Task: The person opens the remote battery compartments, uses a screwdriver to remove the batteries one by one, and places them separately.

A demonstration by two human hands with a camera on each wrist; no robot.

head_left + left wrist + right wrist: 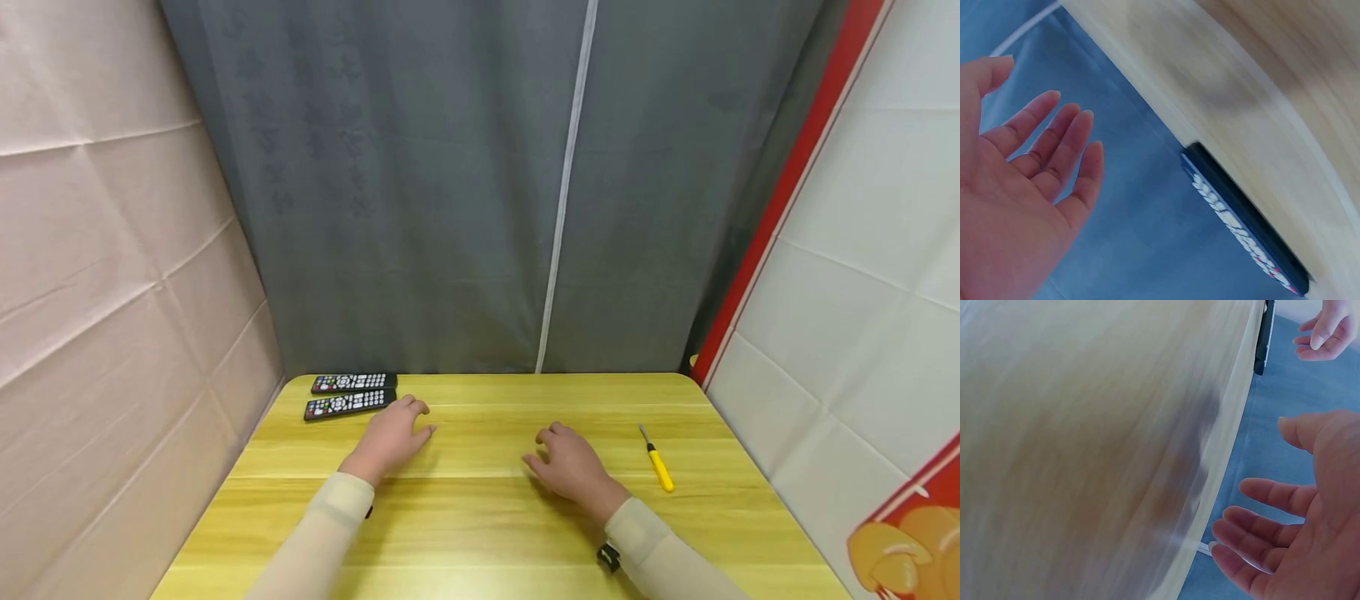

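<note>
My left hand hovers over the left half of the table, its fingers loosely bent and holding nothing. Just beyond it, at the back left, lie two black remote controls: a rear one and a front one, buttons up. In the left wrist view the palm of that hand appears apart from a remote. My right hand is above the table right of the middle, fingers relaxed and with nothing in them. To its right lies a screwdriver with a yellow handle, its shaft pointing toward the back.
The wooden table has rounded back corners. A grey curtain with a pale vertical strip hangs behind it. Light cloth walls stand on the left and the right, the right one edged in red.
</note>
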